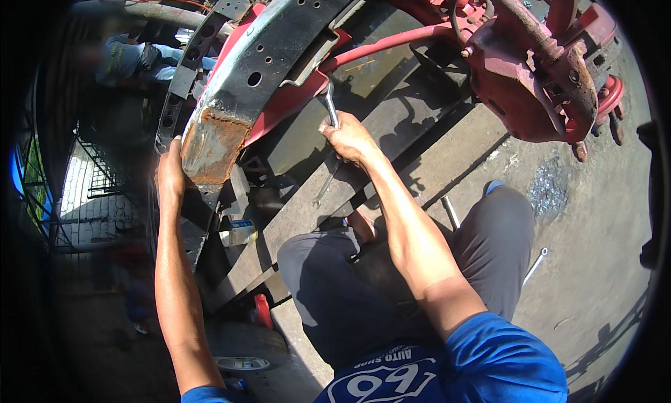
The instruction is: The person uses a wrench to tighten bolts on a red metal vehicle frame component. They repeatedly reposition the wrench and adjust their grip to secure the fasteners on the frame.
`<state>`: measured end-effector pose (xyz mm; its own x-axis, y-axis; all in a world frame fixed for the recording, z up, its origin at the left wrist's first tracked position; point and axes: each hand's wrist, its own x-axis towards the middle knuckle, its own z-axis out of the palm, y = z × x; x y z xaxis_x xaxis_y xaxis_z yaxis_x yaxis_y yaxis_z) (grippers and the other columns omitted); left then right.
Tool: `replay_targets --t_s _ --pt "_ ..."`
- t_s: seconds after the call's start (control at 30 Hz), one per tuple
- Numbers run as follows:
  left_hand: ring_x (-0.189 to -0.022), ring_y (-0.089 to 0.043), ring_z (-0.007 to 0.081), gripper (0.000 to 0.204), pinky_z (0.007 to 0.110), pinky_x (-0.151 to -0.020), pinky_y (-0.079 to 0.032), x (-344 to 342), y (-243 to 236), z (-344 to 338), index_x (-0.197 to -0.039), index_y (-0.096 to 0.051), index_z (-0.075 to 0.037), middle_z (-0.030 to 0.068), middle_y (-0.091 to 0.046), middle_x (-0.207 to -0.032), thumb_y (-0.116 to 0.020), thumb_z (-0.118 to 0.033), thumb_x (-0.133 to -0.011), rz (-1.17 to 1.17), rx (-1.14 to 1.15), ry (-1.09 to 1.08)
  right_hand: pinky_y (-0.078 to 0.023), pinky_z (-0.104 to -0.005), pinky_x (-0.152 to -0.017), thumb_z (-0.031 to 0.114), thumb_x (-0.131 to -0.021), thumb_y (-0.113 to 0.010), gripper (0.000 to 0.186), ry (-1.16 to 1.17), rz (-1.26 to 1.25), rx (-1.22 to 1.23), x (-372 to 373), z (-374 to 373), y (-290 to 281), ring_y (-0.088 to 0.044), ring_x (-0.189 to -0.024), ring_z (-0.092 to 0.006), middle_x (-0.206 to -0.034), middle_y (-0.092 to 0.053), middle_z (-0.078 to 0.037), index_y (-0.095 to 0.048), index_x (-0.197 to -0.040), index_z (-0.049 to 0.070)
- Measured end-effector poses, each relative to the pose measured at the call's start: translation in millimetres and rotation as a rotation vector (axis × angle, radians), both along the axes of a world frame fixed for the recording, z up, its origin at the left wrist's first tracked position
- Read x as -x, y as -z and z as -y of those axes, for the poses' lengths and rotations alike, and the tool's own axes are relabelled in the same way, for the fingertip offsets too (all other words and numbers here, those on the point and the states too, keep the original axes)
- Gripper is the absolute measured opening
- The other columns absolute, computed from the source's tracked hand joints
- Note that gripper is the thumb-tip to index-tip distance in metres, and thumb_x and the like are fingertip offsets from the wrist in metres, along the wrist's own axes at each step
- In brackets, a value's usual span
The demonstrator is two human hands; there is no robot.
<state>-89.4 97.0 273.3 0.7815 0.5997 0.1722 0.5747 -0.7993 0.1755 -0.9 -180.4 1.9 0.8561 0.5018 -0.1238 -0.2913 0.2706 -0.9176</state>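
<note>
My right hand [347, 139] is closed round a silver wrench [330, 104], whose upper end meets the edge of a red painted part [297, 99] under a black vehicle frame rail [286, 36]. What that end sits on is too small to make out. At the left, my left hand [170, 174] grips the outer edge of the rail beside a bare, rusty patch [215, 146]. Its fingertips are partly hidden behind the edge.
Red suspension parts [535, 75] hang at the upper right, joined by a red bar [391, 41]. On the concrete lie another wrench [535, 265] and a dark wet stain [549, 186]. A wheel [241, 363] lies lower left. Another person [126, 59] is at the far left.
</note>
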Motion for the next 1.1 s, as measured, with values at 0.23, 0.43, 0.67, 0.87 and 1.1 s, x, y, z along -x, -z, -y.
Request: replay_targets --t_s 0.23,0.43,0.67,0.87,1.1 --pt "-0.088 -0.057 0.0149 0.065 0.032 -0.085 -0.045 1 -2 13 -0.110 -0.070 0.005 0.0052 -0.067 -0.096 -0.042 -0.054 -0.102 0.035 0.152 0.009 -0.052 -0.0418 -0.079 0.016 -0.094 -0.062 0.017 0.167 -0.117 -0.058 19 -43 4 -0.068 -0.085 -0.0307 -0.086 -0.067 -0.017 -0.060 -0.101 0.001" --pt "-0.094 -0.060 0.0168 0.066 0.033 -0.089 -0.046 5 -4 15 -0.118 -0.069 0.003 0.0082 -0.069 -0.106 -0.043 -0.055 -0.102 0.003 0.175 0.010 -0.046 -0.0365 -0.052 0.025 -0.099 -0.061 0.023 0.268 -0.268 -0.295 32 -55 -10 -0.051 -0.054 -0.0171 -0.070 -0.054 -0.005 -0.059 -0.096 0.003" --pt "-0.104 -0.063 0.0202 0.068 0.033 -0.095 -0.046 2 -3 9 -0.128 -0.067 0.001 0.0116 -0.071 -0.113 -0.044 -0.056 -0.102 0.041 0.310 -0.047 -0.038 -0.0327 -0.039 0.043 -0.099 -0.065 0.047 0.285 -0.512 -0.215 28 -66 -12 -0.042 -0.041 -0.0128 -0.056 -0.045 -0.001 -0.054 -0.075 0.004" --pt "-0.103 -0.063 0.0223 0.071 0.035 -0.097 -0.045 3 -6 11 -0.123 -0.066 0.008 0.0167 -0.070 -0.112 -0.041 -0.055 -0.103 0.015 0.065 -0.034 -0.045 -0.0410 -0.064 0.047 -0.100 -0.061 0.059 0.547 -0.233 -0.076 36 -77 -13 -0.052 -0.060 -0.0193 -0.059 -0.054 -0.008 -0.056 -0.069 -0.002" --pt "-0.101 -0.063 0.0220 0.070 0.035 -0.097 -0.045 6 0 24 -0.122 -0.068 0.008 0.0164 -0.070 -0.110 -0.039 -0.053 -0.104 0.114 0.215 -0.001 -0.048 -0.0519 -0.068 0.032 -0.103 -0.054 0.041 0.901 -0.230 -0.035 16 -165 -18 -0.063 -0.071 -0.0465 -0.074 -0.063 -0.026 -0.060 -0.087 -0.005"
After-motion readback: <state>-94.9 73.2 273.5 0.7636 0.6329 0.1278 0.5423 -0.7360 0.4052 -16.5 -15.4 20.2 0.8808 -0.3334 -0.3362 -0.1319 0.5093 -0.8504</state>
